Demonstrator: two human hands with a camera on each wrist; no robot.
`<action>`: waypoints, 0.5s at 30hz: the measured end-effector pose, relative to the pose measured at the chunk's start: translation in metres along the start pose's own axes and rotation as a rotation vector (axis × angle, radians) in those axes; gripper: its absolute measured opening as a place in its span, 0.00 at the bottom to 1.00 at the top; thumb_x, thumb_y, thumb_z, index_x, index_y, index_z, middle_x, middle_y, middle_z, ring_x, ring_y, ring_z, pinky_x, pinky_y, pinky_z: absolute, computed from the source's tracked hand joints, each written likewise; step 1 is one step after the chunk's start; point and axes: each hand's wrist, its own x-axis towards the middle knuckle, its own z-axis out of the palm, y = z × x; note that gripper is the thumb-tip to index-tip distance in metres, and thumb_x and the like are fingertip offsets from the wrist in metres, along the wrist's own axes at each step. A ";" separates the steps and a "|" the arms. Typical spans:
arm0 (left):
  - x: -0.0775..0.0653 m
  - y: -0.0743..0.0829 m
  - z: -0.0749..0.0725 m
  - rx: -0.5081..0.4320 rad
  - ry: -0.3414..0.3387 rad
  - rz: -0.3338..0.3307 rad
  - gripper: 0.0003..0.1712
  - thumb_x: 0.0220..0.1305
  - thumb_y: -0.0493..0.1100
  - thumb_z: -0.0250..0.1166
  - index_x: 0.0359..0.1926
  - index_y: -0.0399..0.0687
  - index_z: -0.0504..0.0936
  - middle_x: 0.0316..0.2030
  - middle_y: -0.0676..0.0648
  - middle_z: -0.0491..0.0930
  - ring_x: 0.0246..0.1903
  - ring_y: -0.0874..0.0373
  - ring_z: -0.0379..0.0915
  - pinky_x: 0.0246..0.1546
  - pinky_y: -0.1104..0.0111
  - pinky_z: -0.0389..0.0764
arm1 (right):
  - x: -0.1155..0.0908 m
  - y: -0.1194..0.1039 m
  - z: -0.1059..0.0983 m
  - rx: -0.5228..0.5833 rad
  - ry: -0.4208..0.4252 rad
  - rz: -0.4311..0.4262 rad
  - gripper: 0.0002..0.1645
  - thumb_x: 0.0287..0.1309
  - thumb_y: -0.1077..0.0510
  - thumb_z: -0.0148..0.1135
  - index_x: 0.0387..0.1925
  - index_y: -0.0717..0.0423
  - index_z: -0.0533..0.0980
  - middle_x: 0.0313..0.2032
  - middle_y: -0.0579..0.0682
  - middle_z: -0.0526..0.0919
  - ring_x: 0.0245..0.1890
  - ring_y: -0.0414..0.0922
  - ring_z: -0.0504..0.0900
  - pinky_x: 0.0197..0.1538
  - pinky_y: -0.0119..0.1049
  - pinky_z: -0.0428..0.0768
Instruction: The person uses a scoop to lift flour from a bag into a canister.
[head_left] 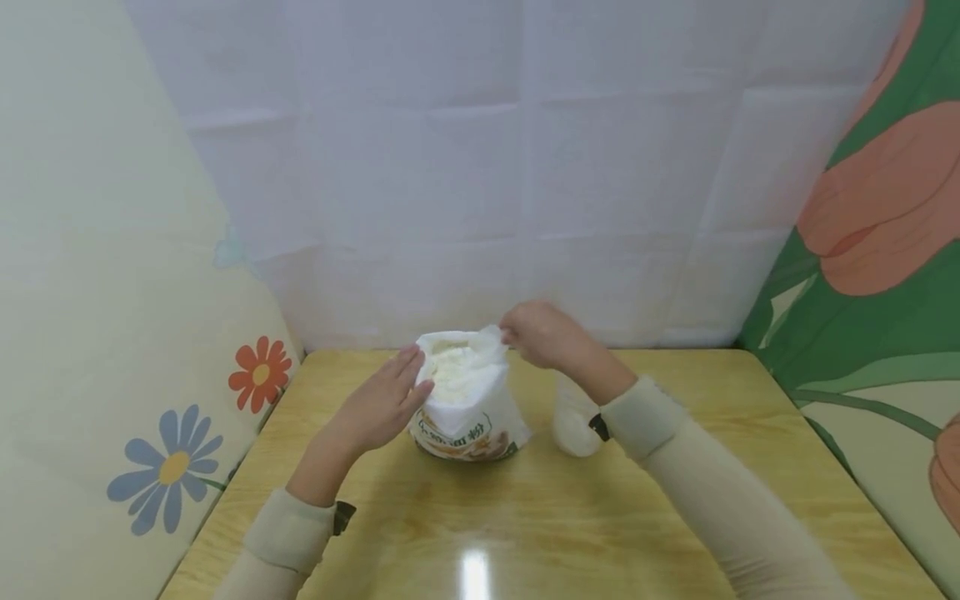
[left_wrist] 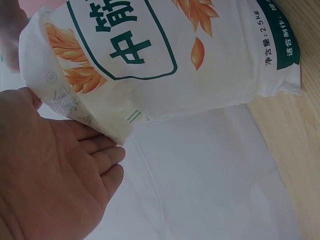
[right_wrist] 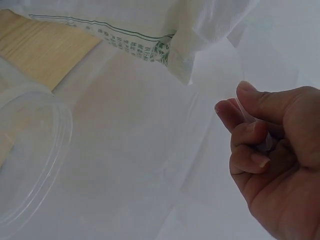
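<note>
A white bag of flour stands upright on the table with its top open and white powder inside. In the left wrist view, orange wheat ears and green characters show on the flour bag. My left hand rests against the left side of the bag's rim, its fingers fairly straight. Beside the right side of the rim is my right hand. Seen from the right wrist, the right hand has curled fingers and pinches a small, thin, clear plastic piece, mostly hidden by the fingers.
A clear round plastic container stands right of the bag, partly behind the right forearm; its rim shows in the right wrist view. The wooden table meets a white cloth backdrop behind, with flower-patterned panels at both sides.
</note>
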 end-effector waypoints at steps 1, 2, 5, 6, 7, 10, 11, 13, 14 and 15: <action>0.000 0.000 0.000 0.002 0.001 0.003 0.42 0.81 0.61 0.39 0.77 0.32 0.51 0.79 0.36 0.47 0.78 0.41 0.42 0.77 0.48 0.49 | 0.000 -0.001 0.001 0.004 -0.010 0.010 0.09 0.69 0.59 0.61 0.33 0.57 0.83 0.30 0.49 0.84 0.32 0.47 0.81 0.42 0.42 0.83; 0.001 0.000 -0.001 0.003 0.001 0.005 0.42 0.81 0.61 0.39 0.77 0.32 0.52 0.79 0.36 0.47 0.78 0.40 0.43 0.77 0.48 0.50 | 0.000 -0.002 0.002 0.002 -0.014 0.013 0.09 0.70 0.59 0.61 0.35 0.58 0.84 0.31 0.50 0.85 0.34 0.48 0.82 0.44 0.44 0.83; 0.002 0.001 -0.002 0.006 0.003 0.012 0.41 0.81 0.60 0.40 0.77 0.31 0.52 0.79 0.36 0.47 0.78 0.40 0.43 0.77 0.48 0.50 | 0.001 -0.004 0.005 0.002 -0.001 0.006 0.10 0.70 0.59 0.60 0.42 0.60 0.84 0.37 0.53 0.88 0.40 0.51 0.84 0.50 0.46 0.84; 0.002 0.001 -0.003 0.006 0.004 0.013 0.41 0.81 0.60 0.40 0.77 0.31 0.52 0.79 0.35 0.47 0.78 0.40 0.43 0.77 0.48 0.50 | 0.002 -0.004 0.006 0.000 0.004 0.000 0.10 0.70 0.59 0.60 0.42 0.61 0.84 0.39 0.54 0.88 0.42 0.53 0.85 0.51 0.47 0.84; 0.002 0.001 -0.003 0.007 0.004 0.013 0.41 0.81 0.60 0.40 0.77 0.31 0.52 0.79 0.36 0.47 0.78 0.40 0.44 0.77 0.48 0.50 | 0.002 -0.005 0.007 0.000 0.010 -0.004 0.11 0.70 0.59 0.61 0.44 0.61 0.84 0.40 0.55 0.88 0.44 0.54 0.85 0.53 0.47 0.83; 0.002 0.001 -0.002 0.008 0.000 0.012 0.41 0.81 0.61 0.40 0.77 0.31 0.52 0.79 0.36 0.47 0.78 0.40 0.43 0.77 0.48 0.50 | 0.004 -0.007 0.010 0.011 0.016 0.003 0.13 0.69 0.59 0.61 0.49 0.62 0.84 0.46 0.57 0.88 0.49 0.55 0.85 0.58 0.48 0.82; 0.002 0.001 -0.002 0.007 -0.001 0.011 0.42 0.81 0.61 0.39 0.77 0.31 0.52 0.79 0.36 0.47 0.78 0.40 0.43 0.77 0.48 0.50 | 0.004 -0.007 0.011 0.013 0.015 0.006 0.13 0.69 0.59 0.61 0.49 0.62 0.83 0.47 0.57 0.88 0.50 0.55 0.85 0.58 0.48 0.82; 0.002 0.001 -0.002 0.007 -0.001 0.013 0.41 0.81 0.61 0.39 0.77 0.32 0.52 0.79 0.36 0.47 0.78 0.40 0.43 0.77 0.48 0.50 | 0.006 -0.008 0.013 0.015 0.009 0.014 0.14 0.69 0.59 0.61 0.50 0.62 0.83 0.47 0.57 0.87 0.50 0.55 0.84 0.59 0.48 0.81; 0.002 0.001 -0.002 0.006 0.000 0.014 0.42 0.81 0.61 0.39 0.77 0.32 0.52 0.79 0.36 0.47 0.78 0.40 0.43 0.77 0.48 0.50 | 0.007 -0.009 0.014 0.011 0.008 0.013 0.14 0.70 0.59 0.61 0.50 0.62 0.83 0.47 0.57 0.87 0.50 0.55 0.84 0.59 0.48 0.81; 0.002 0.001 -0.001 0.006 0.001 0.013 0.42 0.81 0.61 0.39 0.77 0.32 0.52 0.79 0.36 0.47 0.78 0.41 0.43 0.77 0.48 0.50 | 0.008 -0.010 0.016 0.005 0.008 0.010 0.14 0.70 0.59 0.61 0.50 0.62 0.83 0.47 0.57 0.87 0.50 0.55 0.84 0.59 0.47 0.82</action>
